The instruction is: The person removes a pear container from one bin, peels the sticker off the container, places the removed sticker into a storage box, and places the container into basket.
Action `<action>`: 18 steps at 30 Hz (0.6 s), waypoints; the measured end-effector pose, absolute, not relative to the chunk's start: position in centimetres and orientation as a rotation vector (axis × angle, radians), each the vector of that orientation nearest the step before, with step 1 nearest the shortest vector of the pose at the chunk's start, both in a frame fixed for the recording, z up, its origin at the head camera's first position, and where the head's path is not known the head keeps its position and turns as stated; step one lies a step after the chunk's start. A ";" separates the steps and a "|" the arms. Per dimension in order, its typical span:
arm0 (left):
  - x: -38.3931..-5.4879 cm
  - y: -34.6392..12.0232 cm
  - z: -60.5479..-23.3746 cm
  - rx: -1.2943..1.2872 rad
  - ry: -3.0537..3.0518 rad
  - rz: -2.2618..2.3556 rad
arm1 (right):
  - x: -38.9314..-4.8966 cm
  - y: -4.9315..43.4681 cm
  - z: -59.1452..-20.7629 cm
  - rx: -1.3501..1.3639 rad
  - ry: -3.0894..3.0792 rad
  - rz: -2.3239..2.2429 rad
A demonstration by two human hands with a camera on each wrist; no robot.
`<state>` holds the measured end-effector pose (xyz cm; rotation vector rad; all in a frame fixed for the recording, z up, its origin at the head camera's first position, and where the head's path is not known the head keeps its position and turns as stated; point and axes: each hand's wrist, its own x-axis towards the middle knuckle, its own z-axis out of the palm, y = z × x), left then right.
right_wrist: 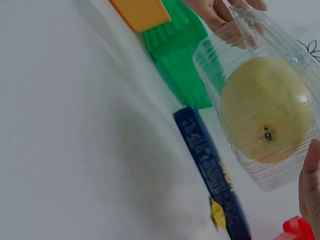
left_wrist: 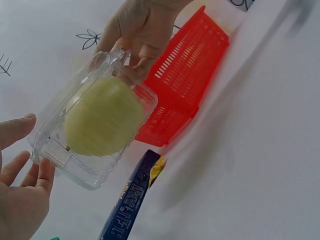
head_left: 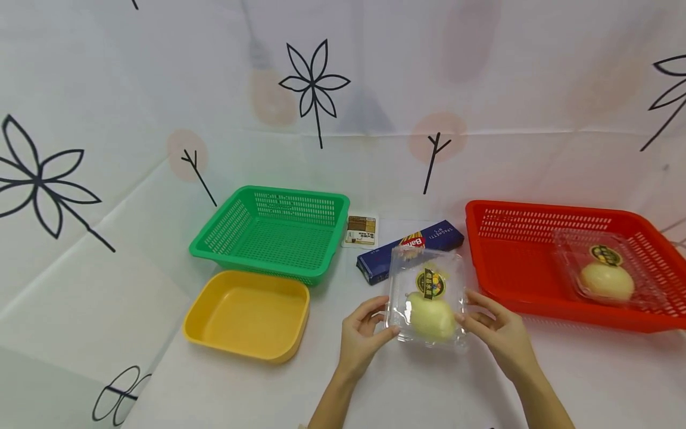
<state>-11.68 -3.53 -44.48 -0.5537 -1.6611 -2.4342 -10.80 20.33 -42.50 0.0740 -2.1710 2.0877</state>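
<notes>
"In the head view, where is the clear container (head_left: 454,280) found?"

"Between the two hands, with a pale yellow-green fruit (head_left: 433,319) seen inside. Its left edge is pinched by the left hand (head_left: 359,341), its right edge by the right hand (head_left: 502,341); neither hand is left free."

"Which hand is nearer the red basket (head_left: 563,313)?"

"The right. The basket is set beyond that hand and to its right, with a second container (head_left: 605,283) lying in it. The green basket (head_left: 278,238) is placed on the far left, well apart."

"And the long axis?"

"For the held container it cannot be told firmly; an almost square outline is shown. The spaghetti box (head_left: 383,259), partly covered by it in this view, is laid aslant, its right end farther away."

"What is added by the left wrist view?"

"The container is seen side-on, gripped at opposite edges, with the red basket showing past the right hand. It is judged to be held off the table."

"By the right wrist view?"

"The reverse: the green basket is seen past the left hand, and the right hand is partly cut off by the picture's edge."
</notes>
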 end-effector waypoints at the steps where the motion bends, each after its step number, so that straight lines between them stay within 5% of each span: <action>1: -11.6 -3.6 -44.6 -0.539 -1.668 -2.437 | -10.8 20.2 -42.7 0.092 -2.148 2.105; 18: -10.7 -4.8 -47.0 -0.399 -1.833 -2.464 | -10.2 19.1 -46.2 0.147 -2.119 2.188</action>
